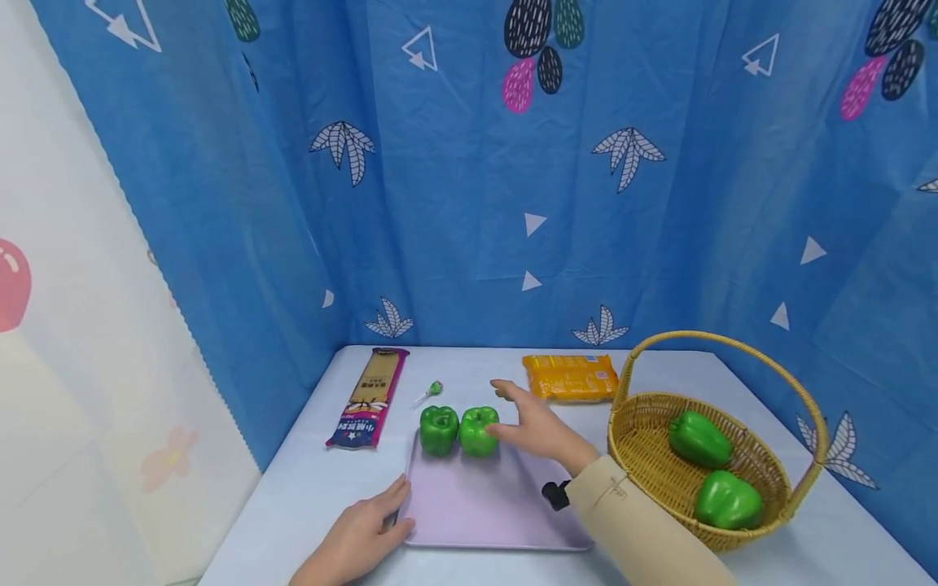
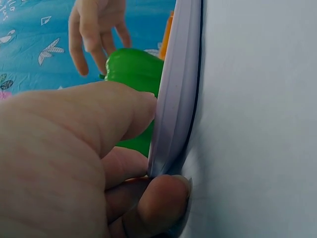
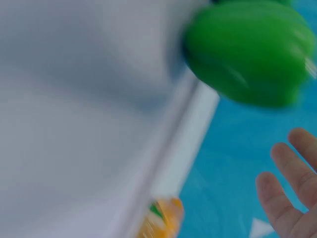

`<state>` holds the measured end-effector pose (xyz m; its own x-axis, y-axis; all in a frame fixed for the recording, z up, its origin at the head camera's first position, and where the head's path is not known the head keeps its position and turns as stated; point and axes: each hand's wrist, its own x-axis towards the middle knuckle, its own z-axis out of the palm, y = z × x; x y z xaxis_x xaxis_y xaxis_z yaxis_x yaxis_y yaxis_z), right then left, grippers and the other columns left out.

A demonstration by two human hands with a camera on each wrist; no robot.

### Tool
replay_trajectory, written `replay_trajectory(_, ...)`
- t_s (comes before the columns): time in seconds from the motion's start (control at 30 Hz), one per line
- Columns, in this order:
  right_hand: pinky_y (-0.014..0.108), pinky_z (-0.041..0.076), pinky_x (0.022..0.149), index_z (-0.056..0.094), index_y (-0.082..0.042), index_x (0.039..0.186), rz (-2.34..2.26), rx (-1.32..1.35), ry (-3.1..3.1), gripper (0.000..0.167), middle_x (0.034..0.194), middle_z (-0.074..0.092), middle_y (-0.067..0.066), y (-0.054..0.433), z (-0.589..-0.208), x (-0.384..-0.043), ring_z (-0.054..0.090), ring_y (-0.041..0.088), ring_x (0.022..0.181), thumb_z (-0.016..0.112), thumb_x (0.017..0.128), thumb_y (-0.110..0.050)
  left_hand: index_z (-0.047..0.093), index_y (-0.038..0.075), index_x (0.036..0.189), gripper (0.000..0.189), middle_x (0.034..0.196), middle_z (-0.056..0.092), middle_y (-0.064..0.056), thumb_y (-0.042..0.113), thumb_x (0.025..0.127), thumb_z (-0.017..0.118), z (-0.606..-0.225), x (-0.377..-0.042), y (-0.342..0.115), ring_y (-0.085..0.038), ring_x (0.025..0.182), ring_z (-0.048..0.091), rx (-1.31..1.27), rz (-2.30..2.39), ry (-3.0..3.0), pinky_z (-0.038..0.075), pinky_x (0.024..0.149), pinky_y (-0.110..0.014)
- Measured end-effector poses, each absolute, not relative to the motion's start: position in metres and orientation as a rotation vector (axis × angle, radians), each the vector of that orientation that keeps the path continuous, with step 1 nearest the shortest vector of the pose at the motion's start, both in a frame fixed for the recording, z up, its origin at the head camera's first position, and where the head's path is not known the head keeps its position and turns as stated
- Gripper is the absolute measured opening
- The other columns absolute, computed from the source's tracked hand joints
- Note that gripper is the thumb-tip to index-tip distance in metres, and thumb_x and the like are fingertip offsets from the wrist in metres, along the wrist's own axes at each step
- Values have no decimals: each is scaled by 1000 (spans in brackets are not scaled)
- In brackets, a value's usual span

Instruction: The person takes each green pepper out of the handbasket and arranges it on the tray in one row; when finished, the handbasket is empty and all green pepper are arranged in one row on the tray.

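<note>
Two green bell peppers stand side by side at the far left of a pale purple tray [image 1: 506, 513]: a darker one [image 1: 438, 431] and a lighter one [image 1: 478, 433]. My left hand [image 1: 366, 525] holds the tray by its left edge. In the left wrist view its thumb [image 2: 131, 111] lies against the rim, with fingers curled at the tray's edge. Over the tray's far side, my right hand [image 1: 538, 427] hovers beside the lighter pepper, fingers spread and holding nothing. The right wrist view shows those fingers [image 3: 290, 193] apart from a blurred green pepper [image 3: 252, 52].
To the right stands a wicker basket [image 1: 645, 431] with a tall handle, holding two more green peppers [image 1: 728, 500]. An orange packet [image 1: 572, 378] lies at the back. A long noodle-like packet [image 1: 369, 399] and a green lollipop [image 1: 436, 388] lie left of centre.
</note>
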<state>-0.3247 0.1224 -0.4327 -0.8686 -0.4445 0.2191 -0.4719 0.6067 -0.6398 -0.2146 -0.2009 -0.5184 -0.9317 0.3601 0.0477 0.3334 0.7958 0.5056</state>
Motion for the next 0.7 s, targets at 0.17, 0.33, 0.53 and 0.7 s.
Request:
replay_trajectory(0.17,57,54,102,62,-15,139,1026,685,-2736,49,140,64,8,173,-400,-317,61,34,126,72,97,-39,54,3,148,74,157,50,-11,58,99,59,-517,-215,-199,-33,137,55,573,809,2917,50,108,-54)
replay_trajectory(0.33,48,61,85,67,-9,127,924,523,-2723,39,122,71,13,236,-381,-311,68,30,106,68,101,-38,54,3,148,74,157,50,-12,58,99,59,-516,-214,-201,-34,138,55,559,807,2914,49,108,-55)
replay_trajectory(0.53,45,60,69,68,-3,121,572,300,-2733,32,114,71,18,296,-391,-308,69,30,90,67,100,-27,55,4,148,73,157,50,-10,58,99,60,-516,-213,-203,-32,138,55,544,816,2915,50,107,-54)
replay_trajectory(0.7,57,52,68,72,-3,111,254,173,-2682,25,100,72,17,326,-415,-307,65,31,78,69,95,-23,54,4,148,74,157,50,-11,59,99,59,-516,-214,-201,-33,138,55,552,819,2901,50,107,-54)
